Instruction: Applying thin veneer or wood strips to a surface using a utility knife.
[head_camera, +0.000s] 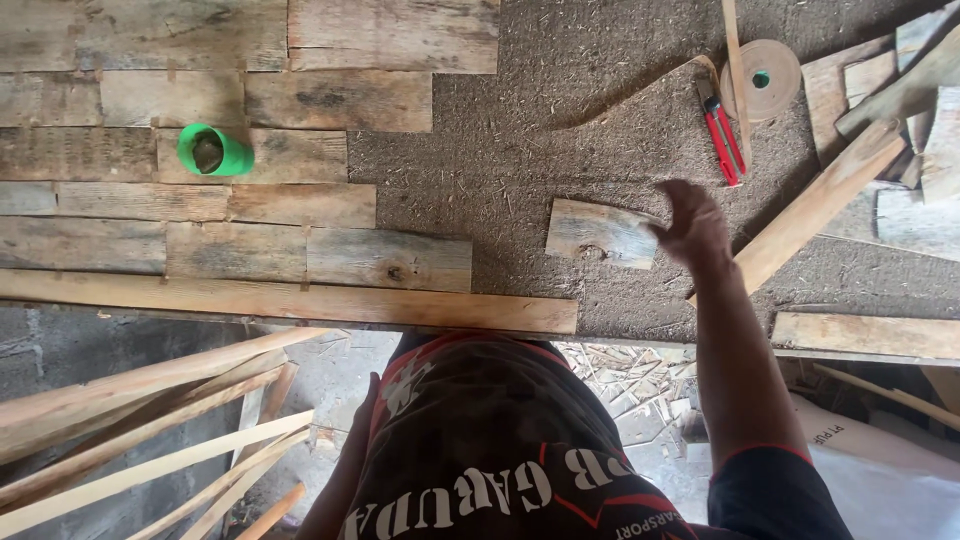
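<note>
My right hand (693, 226) reaches out over the brown fibre board (560, 110). Its fingers are loosely spread and blurred, and its thumb side touches the right end of a short weathered plank piece (598, 232) lying flat on the board. Nothing is clasped in it. My left hand (366, 395) hangs low beside my dark printed shirt, mostly hidden against my hip. To the left, several weathered planks (240, 205) lie side by side in rows. A long pale batten (300, 300) runs along their near edge.
A green cup-like container (214, 151) stands on the planks. A red utility knife (722, 135) and a roll of brown tape (762, 78) lie at the back right. Loose planks (815, 205) lie to the right, and pale wood strips (150, 430) lean below left.
</note>
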